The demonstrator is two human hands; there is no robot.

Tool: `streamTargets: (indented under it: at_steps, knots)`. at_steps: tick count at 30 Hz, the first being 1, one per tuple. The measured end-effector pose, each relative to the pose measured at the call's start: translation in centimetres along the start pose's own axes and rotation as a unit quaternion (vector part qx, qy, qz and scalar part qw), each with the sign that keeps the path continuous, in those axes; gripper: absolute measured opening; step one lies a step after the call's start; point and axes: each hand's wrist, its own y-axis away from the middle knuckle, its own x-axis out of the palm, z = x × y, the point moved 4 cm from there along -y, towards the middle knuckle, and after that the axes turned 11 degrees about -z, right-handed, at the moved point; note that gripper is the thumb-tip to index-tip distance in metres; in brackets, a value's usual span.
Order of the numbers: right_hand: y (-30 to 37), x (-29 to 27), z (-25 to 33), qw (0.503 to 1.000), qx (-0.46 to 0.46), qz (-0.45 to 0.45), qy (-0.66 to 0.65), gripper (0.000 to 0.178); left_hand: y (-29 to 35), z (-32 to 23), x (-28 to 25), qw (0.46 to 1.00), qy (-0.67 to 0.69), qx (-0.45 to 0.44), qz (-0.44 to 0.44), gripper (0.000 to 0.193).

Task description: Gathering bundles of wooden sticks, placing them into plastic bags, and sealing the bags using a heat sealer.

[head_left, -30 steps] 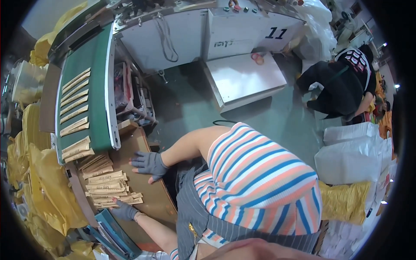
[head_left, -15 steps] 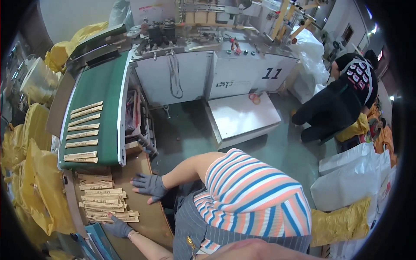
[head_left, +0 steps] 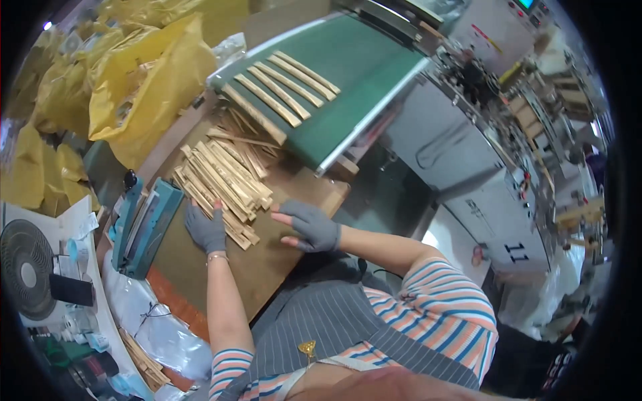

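Slim tan paper packets [head_left: 221, 180] lie in a loose pile on a brown board table. My left hand [head_left: 206, 227], in a grey fingerless glove, rests against the pile's near left side, thumb and fingers apart. Some of its fingertips are hidden by the packets. Just right of the packets' ends is my right hand [head_left: 309, 226], gloved the same way. Its fingers and thumb are spread and hold nothing. Several more packets [head_left: 277, 93] lie side by side on the green conveyor belt [head_left: 348, 60], and one hangs over the belt's end.
A teal bag sealer [head_left: 144, 227] stands left of the pile. Yellow sacks [head_left: 150, 87] crowd the far left. A fan [head_left: 27, 267] sits on a white shelf at the left edge. White machine cabinets [head_left: 495, 214] stand to the right.
The view has swung left and closer to the table. My right hand has lifted from the board and come near the packets' ends. Fewer packets show on the belt.
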Motion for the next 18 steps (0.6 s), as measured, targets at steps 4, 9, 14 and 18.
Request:
streamTargets:
  at_steps: [4, 9, 14, 18]
  knots:
    - [-13.2, -7.9, -2.5, 0.976, -0.082, -0.152, 0.129, 0.048, 0.2, 0.3, 0.0, 0.999, 0.005, -0.017, 0.03, 0.061]
    - [-20.9, -11.0, -19.3, 0.908, 0.362, -0.075, 0.195, 0.082, -0.2, -1.2, 0.4, 0.998, 0.007, -0.03, 0.052, 0.063]
    - [-21.3, 2.6, -8.7, 0.943, 0.12, 0.087, 0.299, 0.093, -0.1, 0.2, 0.7, 0.999, -0.036, -0.013, 0.01, 0.067]
    - [-20.8, 6.0, -13.5, 0.906, 0.399, 0.05, 0.13, 0.096, -2.3, -3.6, 0.1, 0.959, 0.103, -0.26, 0.047, 0.066]
